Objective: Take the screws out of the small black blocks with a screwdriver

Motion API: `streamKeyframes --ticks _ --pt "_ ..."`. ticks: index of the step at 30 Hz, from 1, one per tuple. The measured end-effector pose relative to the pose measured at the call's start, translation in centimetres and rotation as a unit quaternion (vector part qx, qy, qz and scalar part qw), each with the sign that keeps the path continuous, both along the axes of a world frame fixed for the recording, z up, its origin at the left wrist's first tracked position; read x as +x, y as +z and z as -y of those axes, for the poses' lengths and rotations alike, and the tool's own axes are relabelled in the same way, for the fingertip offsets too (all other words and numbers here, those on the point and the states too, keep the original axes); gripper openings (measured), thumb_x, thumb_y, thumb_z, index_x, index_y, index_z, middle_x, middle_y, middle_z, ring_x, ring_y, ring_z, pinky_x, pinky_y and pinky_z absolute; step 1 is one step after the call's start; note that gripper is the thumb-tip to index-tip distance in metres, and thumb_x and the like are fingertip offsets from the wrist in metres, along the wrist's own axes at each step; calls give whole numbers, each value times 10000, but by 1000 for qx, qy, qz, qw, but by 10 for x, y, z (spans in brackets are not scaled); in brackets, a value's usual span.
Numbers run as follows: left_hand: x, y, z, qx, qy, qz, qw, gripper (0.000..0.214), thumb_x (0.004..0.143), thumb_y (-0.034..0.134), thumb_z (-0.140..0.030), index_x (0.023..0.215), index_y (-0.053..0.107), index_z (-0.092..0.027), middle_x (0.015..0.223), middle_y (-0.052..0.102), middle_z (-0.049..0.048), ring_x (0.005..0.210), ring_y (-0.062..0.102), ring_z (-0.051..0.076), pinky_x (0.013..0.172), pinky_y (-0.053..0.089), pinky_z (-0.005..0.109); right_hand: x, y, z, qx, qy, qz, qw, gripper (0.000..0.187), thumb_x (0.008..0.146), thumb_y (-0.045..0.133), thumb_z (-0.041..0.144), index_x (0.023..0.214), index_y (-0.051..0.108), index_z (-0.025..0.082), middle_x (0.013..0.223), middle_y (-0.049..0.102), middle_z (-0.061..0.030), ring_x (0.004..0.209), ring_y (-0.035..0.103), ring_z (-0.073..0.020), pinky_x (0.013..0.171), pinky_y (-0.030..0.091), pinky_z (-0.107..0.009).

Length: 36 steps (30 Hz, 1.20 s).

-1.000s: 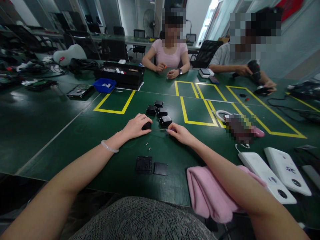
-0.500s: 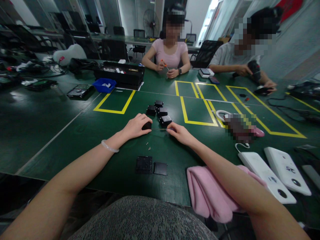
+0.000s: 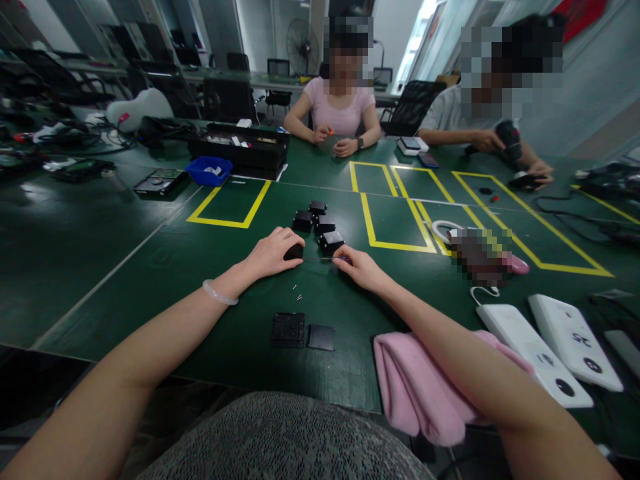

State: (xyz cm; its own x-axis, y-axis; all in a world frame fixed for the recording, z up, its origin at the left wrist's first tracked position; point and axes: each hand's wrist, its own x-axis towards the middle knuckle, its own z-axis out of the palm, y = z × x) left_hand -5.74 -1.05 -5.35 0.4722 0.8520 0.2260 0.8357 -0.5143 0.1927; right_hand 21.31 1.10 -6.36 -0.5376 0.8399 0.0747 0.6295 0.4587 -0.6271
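Note:
My left hand (image 3: pixel 275 252) is closed round a small black box (image 3: pixel 293 252) on the green table. In my right hand (image 3: pixel 359 267) is a screwdriver (image 3: pixel 325 259), its thin shaft pointing left at the box. Its handle is mostly hidden by my fingers. Just beyond my hands stand several similar black boxes (image 3: pixel 331 241). Nearer me lie a few small screws (image 3: pixel 299 297). Below these are an open black casing part (image 3: pixel 289 330) and a flat black cover (image 3: pixel 321 337), side by side.
A pink cloth (image 3: pixel 420 380) lies under my right forearm, with white power banks (image 3: pixel 537 353) beside it. A blue tray (image 3: pixel 209 172) and a black bin (image 3: pixel 245 150) stand at the far left. Two people work across the table (image 3: pixel 150 287).
Both my hands stay in nearly the same place, with only a slight shift of the screwdriver in my right fingers. The boxes, screws and casing parts have not moved.

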Motion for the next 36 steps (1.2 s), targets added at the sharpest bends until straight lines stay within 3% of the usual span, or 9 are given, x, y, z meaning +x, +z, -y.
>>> streamKeyframes --ticks 5,17,23,30,36 --pt "1 3 1 -12 5 -2 1000 330 907 673 -345 1208 610 -224 1215 621 95 1141 552 289 818 550 389 -2 1 0 -1 1 0 1000 208 953 474 347 872 596 199 837 653 -47 769 574 -192 731 410 -294" --pt "0 1 0 -1 0 1 1000 327 903 696 -329 1202 615 -221 1211 622 87 1136 546 282 803 540 363 0 -1 -2 -4 1 -2 1000 188 931 535 355 968 619 191 760 607 -9 686 530 -168 686 382 -273" --pt "0 0 0 -1 1 -2 1000 327 907 697 -332 1204 612 -224 1209 623 85 1124 551 279 798 539 365 -2 2 0 -8 6 14 1000 274 978 459 370 824 602 194 799 653 -48 761 592 -193 717 398 -284" --pt "0 1 0 -2 1 -2 1000 323 907 698 -324 1202 615 -225 1211 621 86 1133 548 281 791 538 360 -2 0 0 14 5 -3 1000 134 921 551 315 882 581 190 769 617 -19 679 519 -158 663 372 -268" --pt "0 1 0 -1 3 -2 1000 329 905 699 -330 1205 617 -224 1202 621 87 1125 548 282 790 538 359 -2 -2 -1 29 9 6 1000 187 958 512 307 878 625 181 837 663 -53 752 570 -175 714 412 -281"
